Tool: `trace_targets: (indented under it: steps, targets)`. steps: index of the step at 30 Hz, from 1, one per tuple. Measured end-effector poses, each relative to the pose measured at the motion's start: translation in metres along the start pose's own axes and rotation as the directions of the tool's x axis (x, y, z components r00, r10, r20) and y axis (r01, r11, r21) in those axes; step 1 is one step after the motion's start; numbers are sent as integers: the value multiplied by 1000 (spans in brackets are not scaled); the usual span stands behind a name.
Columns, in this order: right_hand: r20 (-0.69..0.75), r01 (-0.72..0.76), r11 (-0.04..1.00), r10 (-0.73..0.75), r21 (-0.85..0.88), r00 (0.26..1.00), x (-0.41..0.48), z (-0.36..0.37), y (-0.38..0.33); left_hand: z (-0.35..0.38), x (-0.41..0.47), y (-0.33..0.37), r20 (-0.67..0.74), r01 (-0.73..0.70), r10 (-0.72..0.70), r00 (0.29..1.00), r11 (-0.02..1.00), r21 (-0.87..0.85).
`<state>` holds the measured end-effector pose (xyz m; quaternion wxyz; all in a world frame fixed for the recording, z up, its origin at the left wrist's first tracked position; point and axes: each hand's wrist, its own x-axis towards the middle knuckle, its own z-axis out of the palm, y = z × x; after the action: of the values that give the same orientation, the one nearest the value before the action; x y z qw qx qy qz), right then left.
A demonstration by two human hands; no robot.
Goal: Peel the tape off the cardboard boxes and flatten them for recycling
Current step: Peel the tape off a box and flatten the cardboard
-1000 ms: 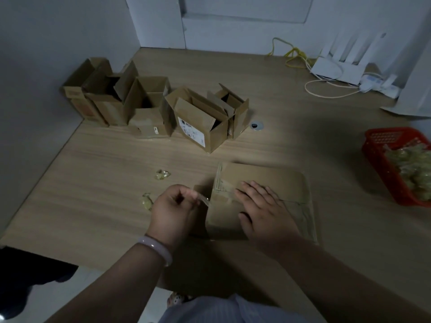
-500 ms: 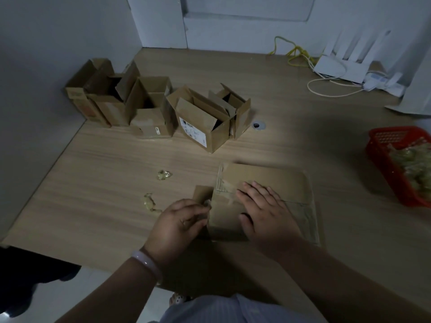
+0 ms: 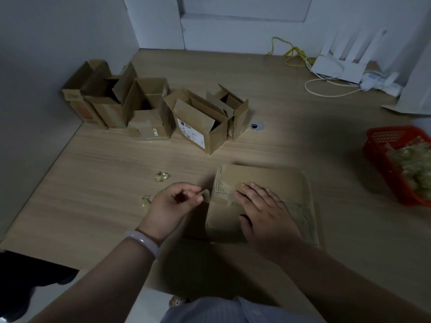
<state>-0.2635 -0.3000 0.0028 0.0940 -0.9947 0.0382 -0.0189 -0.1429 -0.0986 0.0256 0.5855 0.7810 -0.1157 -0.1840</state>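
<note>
**Left hand pinches tape at the box edge; right hand presses the box flat**

The flat box point(image 3: 268, 180) lies on the desk point(image 3: 93, 183), near the person and a little right of centre. A band of tape point(image 3: 206, 196) crosses its top from the left edge.

The right hand point(image 3: 265, 217) rests palm down on the box. Its fingers point(image 3: 253, 193) are straight and slightly spread, pointing far and left. The fingertips touch the cardboard at the tape band.

The left hand point(image 3: 172, 206) is just left of the box's left edge, off the cardboard. Its thumb and forefinger point(image 3: 190, 189) are pressed together on the loose end of the tape. That end stands lifted at the box edge. The other fingers of this hand are curled into the palm. A pale bracelet point(image 3: 143, 243) sits on the wrist.

Two small tape scraps point(image 3: 162, 176) lie on the desk, one just beside the left hand and one a little farther off. A row of open boxes point(image 3: 151, 108) stands at the far left, its left end against the wall. The flaps are up, and one box shows a white label.

At the right edge a red basket point(image 3: 377, 148) holds a heap of pale crumpled material. At the far right are a white router point(image 3: 338, 68) and a yellow cable point(image 3: 293, 54).
</note>
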Motion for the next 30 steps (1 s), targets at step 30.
trace_targets:
  steps: [30]
  targets:
    - [-3, 12, 1000, -12, 11, 1000, 0, 5, 3, 18, 22, -9, 38, -97, 90, 995, 919, 382]
